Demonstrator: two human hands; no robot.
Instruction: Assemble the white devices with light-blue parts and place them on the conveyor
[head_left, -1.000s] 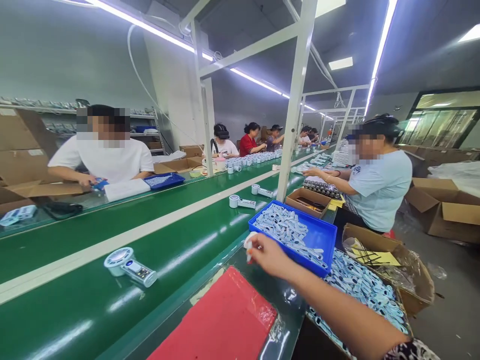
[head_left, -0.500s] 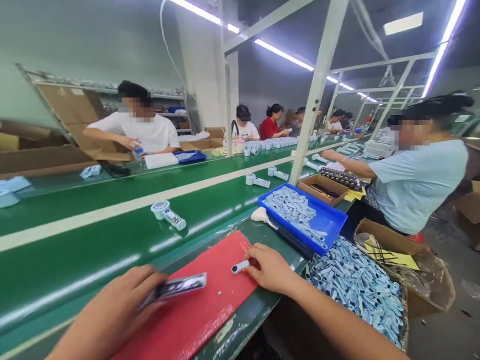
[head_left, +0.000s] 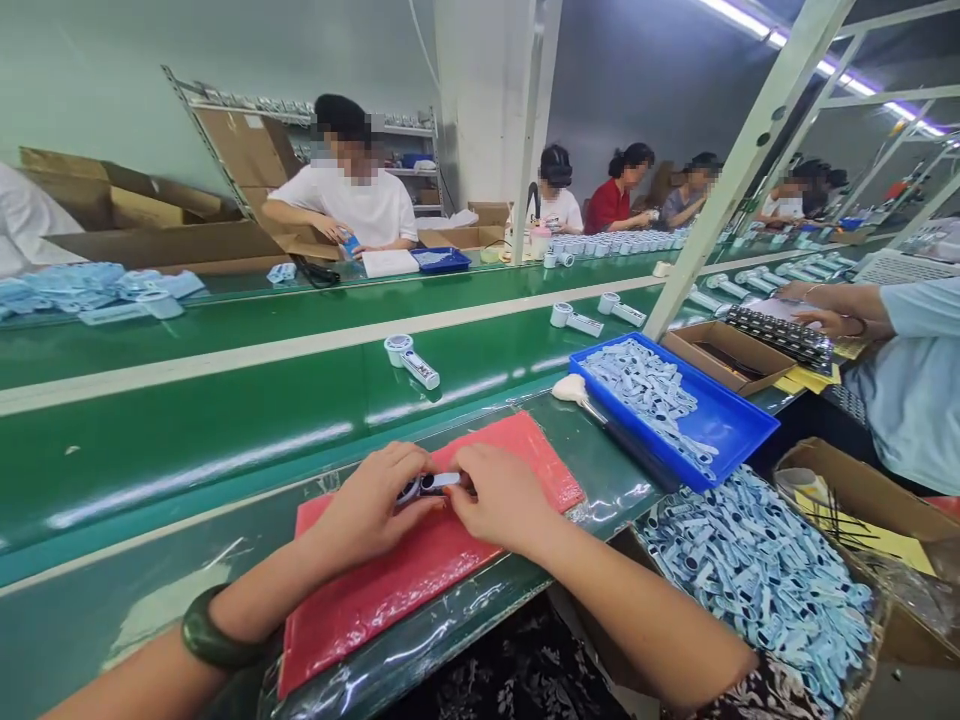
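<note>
My left hand (head_left: 379,490) is closed around a handle-shaped part (head_left: 409,491), mostly hidden under the fingers. My right hand (head_left: 501,497) pinches a small pale plastic piece (head_left: 444,481) with a dark oval at one end. Both hands meet above the red mat (head_left: 337,625), where the piece is held against or very close to the part; contact is hard to make out. Similar pale pieces fill a blue tray (head_left: 739,425) to the right, and a large heap of them (head_left: 757,570) lies in a box below it.
A brush (head_left: 574,390) with a dark handle lies beside the tray. White round-headed devices with handles (head_left: 412,362) rest on the green conveyor (head_left: 225,400). A metal post (head_left: 739,180) rises behind the tray. Co-workers sit across the belt, and another person's arms (head_left: 847,305) work at right.
My hands have come together; the right hand brought the small piece left to the part in my left hand. The view has swung left, and the co-worker at right now shows only partly.
</note>
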